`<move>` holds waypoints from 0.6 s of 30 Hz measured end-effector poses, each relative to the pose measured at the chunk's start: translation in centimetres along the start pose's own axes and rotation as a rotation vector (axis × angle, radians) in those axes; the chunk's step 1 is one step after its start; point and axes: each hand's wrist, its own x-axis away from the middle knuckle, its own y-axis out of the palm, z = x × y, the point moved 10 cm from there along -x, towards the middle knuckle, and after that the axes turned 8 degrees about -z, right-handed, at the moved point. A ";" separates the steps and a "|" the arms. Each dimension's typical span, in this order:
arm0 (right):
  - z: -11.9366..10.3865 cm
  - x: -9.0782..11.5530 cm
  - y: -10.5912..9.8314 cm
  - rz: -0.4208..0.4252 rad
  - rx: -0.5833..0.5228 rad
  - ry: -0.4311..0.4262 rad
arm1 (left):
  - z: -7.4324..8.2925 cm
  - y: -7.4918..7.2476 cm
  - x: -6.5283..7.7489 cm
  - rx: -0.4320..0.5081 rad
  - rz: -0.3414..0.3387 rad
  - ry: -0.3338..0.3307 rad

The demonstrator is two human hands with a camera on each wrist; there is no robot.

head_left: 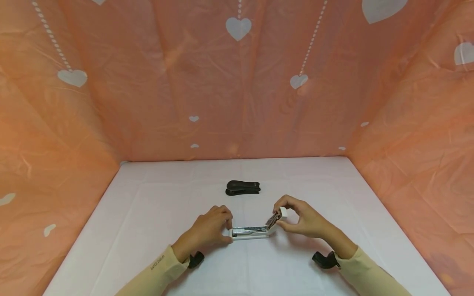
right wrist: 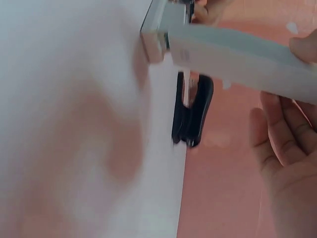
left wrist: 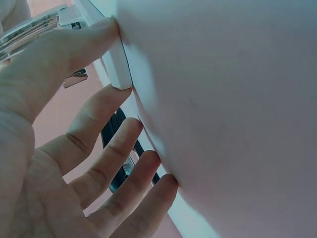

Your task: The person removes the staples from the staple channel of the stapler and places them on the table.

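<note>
A white stapler point(head_left: 251, 237) lies on the table with its top swung up at the right end, baring the metal staple channel. At the base's left end, my left hand point(head_left: 209, 226) pinches it between thumb and index finger; the other fingers touch the tabletop in the left wrist view. My right hand point(head_left: 305, 218) holds the raised top arm point(right wrist: 233, 59) between thumb and fingers. Behind the hands, a black stapler point(head_left: 242, 188) lies on its side, untouched.
A white-covered table point(head_left: 166, 185) bears both staplers. Orange sheeting point(head_left: 266, 115) with pale hearts hangs at the back and both sides. Each wrist has a black device, the left one point(head_left: 196, 260) and the right one point(head_left: 325, 260).
</note>
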 end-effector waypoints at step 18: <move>1.0 2.4 -1.6 -0.066 0.069 0.060 | -0.2 0.3 -0.2 0.006 -0.010 -0.021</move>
